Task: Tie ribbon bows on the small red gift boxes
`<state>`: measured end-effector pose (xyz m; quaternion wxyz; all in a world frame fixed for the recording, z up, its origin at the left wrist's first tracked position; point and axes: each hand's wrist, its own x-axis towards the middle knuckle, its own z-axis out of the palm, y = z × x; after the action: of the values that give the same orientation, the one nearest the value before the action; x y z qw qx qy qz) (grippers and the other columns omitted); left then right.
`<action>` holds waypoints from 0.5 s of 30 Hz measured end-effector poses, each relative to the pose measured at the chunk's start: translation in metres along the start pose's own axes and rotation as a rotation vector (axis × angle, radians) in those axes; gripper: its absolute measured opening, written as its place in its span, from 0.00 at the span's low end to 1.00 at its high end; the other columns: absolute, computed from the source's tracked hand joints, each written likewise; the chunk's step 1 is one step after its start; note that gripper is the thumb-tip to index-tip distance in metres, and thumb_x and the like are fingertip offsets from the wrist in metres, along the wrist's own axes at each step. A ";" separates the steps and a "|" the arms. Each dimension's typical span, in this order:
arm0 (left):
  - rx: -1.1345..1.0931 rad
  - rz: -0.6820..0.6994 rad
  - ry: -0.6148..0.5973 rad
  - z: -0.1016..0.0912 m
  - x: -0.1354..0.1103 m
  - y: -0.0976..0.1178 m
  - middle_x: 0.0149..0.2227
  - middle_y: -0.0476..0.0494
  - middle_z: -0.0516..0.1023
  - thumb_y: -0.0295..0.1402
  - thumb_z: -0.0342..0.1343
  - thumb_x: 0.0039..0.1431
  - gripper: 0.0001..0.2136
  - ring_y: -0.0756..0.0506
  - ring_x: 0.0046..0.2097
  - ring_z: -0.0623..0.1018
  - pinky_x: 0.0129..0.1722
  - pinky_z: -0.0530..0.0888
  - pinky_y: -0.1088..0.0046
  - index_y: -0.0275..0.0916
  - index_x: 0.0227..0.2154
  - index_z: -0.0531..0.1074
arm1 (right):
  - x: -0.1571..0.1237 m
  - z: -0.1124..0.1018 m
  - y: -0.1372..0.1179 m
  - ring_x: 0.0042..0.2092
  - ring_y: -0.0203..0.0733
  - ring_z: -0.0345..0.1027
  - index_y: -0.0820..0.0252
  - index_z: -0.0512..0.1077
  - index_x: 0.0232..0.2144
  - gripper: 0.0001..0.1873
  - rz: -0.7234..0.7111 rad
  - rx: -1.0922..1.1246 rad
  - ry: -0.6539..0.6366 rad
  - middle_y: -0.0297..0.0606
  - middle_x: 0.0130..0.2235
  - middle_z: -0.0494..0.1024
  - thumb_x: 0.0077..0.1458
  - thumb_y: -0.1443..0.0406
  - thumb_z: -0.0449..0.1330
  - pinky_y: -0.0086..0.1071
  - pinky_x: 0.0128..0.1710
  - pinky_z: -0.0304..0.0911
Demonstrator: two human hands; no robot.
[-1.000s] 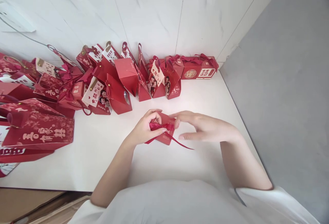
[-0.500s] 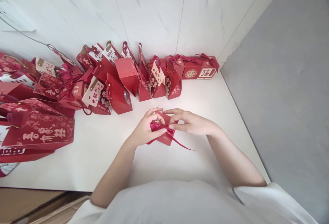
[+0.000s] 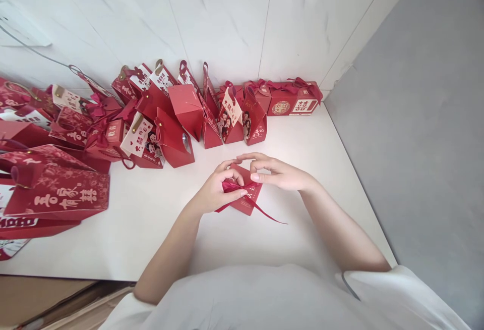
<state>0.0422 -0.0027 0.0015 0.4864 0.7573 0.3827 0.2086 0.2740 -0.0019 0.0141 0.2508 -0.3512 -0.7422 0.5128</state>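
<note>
A small red gift box [image 3: 248,205] rests on the white table in front of me, with a dark-red ribbon [image 3: 264,211] across its top. My left hand [image 3: 219,188] is closed over the box's left side, its thumb and index finger pinching the ribbon at the middle. One ribbon tail trails off the box to the lower right. My right hand [image 3: 282,172] hovers at the upper right edge of the box, fingers apart and curved, thumb just above the ribbon. Its fingertips meet the left fingertips behind the box. The hands partly hide the lid.
Several red gift boxes [image 3: 177,148] with handles and printed flaps crowd the back and left of the white table [image 3: 151,229]. A larger printed box [image 3: 68,194] stands at the left. Ribbon-tied boxes [image 3: 293,100] sit against the marbled wall. A grey panel [image 3: 412,133] borders the right.
My right thumb has come up and away from the ribbon, and the right hand has shifted slightly up. My left hand keeps its pinch in the same place.
</note>
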 end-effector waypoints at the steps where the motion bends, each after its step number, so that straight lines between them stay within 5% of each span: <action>1: 0.004 0.000 -0.003 0.001 0.000 0.000 0.59 0.41 0.63 0.36 0.60 0.54 0.06 0.37 0.65 0.60 0.62 0.64 0.55 0.42 0.33 0.71 | 0.002 0.002 0.003 0.66 0.46 0.50 0.56 0.72 0.29 0.17 -0.024 -0.010 0.034 0.38 0.63 0.61 0.61 0.51 0.55 0.47 0.64 0.49; 8: -0.039 0.011 0.004 0.000 0.000 0.002 0.58 0.40 0.65 0.36 0.61 0.54 0.10 0.38 0.60 0.68 0.60 0.65 0.54 0.42 0.37 0.68 | 0.011 0.011 0.016 0.64 0.45 0.55 0.58 0.70 0.26 0.21 -0.065 0.019 0.144 0.39 0.61 0.63 0.63 0.51 0.53 0.46 0.64 0.49; 15: -0.084 0.006 -0.024 -0.033 -0.008 -0.002 0.64 0.40 0.60 0.39 0.57 0.58 0.08 0.38 0.64 0.64 0.62 0.61 0.52 0.42 0.36 0.68 | 0.003 0.004 0.010 0.64 0.48 0.56 0.56 0.73 0.27 0.15 -0.039 0.012 0.059 0.37 0.62 0.64 0.58 0.53 0.59 0.48 0.63 0.51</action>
<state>0.0136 0.0101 0.0142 0.5216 0.7399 0.3653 0.2167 0.2717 0.0006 0.0030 0.2848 -0.3501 -0.7382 0.5014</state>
